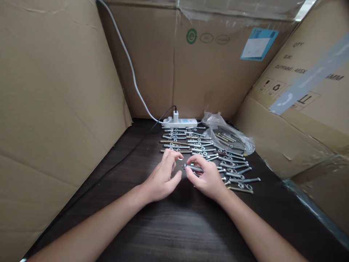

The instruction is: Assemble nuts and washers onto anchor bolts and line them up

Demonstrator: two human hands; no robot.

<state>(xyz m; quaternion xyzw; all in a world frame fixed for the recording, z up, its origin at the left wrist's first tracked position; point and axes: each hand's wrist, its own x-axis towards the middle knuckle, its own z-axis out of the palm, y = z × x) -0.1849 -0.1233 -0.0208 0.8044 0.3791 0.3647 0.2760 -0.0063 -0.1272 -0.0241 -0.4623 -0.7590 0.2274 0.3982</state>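
Note:
My right hand [209, 179] pinches a grey metal expansion bolt [195, 167] between thumb and fingers, its nut end pointing left toward my other hand. Thumb and forefinger stand apart on my left hand [163, 177], just left of that bolt. By the left fingertips is a small shiny washer [180, 158]; whether they touch it I cannot tell. Beyond both hands, several bolts [176, 147] lie in rows with washers and nuts beside them. More bolts [238, 180] with loose washers [248, 187] spread to the right, partly hidden behind my right hand.
A white power strip [188, 123] with a plugged-in charger [176, 116] sits at the back. Beside it lies a clear plastic bag [218, 120] with more bolts. A black cable [120, 160] crosses the dark table [174, 233]. Cardboard walls [147, 72] enclose three sides.

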